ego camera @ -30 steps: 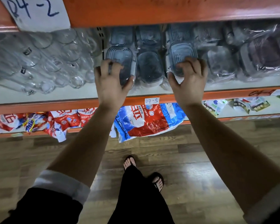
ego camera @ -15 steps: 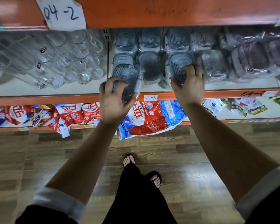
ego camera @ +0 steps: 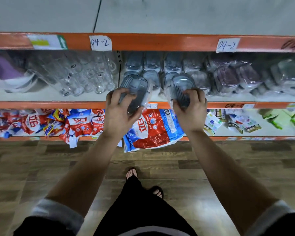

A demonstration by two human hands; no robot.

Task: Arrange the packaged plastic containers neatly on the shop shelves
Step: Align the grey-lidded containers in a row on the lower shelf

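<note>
Evidently each hand has a pack of its own. The left hand [ego camera: 120, 116] curls round the near end of a smoky-grey oval plastic container in clear wrap [ego camera: 134, 88], fingers over its top. The right hand [ego camera: 191, 113] grips a second grey wrapped container [ego camera: 182, 85] in the same way. Both packs sit above the front lip of the orange-edged middle shelf [ego camera: 58, 105], their far ends pointing toward the rows of matching wrapped containers [ego camera: 152, 64] at the back. My guess is that they are held by the near end so they can be slid in line with those rows. Both forearms reach forward side by side, the hands apart. Clear glass tumblers [ego camera: 85, 77] lie on the same shelf to the left.
</note>
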